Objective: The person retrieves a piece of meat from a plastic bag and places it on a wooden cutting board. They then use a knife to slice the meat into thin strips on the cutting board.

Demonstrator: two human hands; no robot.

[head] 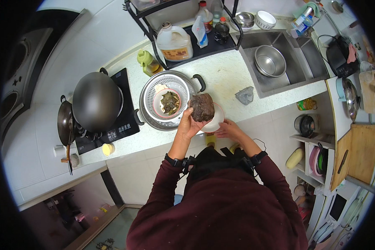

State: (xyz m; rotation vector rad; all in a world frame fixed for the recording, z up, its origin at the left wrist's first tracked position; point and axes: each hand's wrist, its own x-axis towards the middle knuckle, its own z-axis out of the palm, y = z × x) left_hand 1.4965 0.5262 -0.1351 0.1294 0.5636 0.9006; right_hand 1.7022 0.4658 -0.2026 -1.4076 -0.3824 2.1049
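Note:
My left hand (189,124) grips a dark brown, rough-surfaced block of food (202,107), holding it up over the counter's front edge. Partly beneath the block is a white dish with a red rim (217,120); my right hand (229,129) holds its right edge. Left of the block, a wide metal pan with black handles (147,122) carries a white plastic colander (150,90). Inside the colander sits a red-rimmed white bowl (157,104) with dark leafy pieces (169,101); pale pieces (160,88) lie behind it.
A domed wok lid (97,101) covers much of the black cooktop (125,109) at left. A crumpled grey cloth or bag (245,95) lies near the sink (262,89), which holds a metal bowl (270,61). Behind the pan stand an oil jug (148,64) and a black rack (203,53) with bottles.

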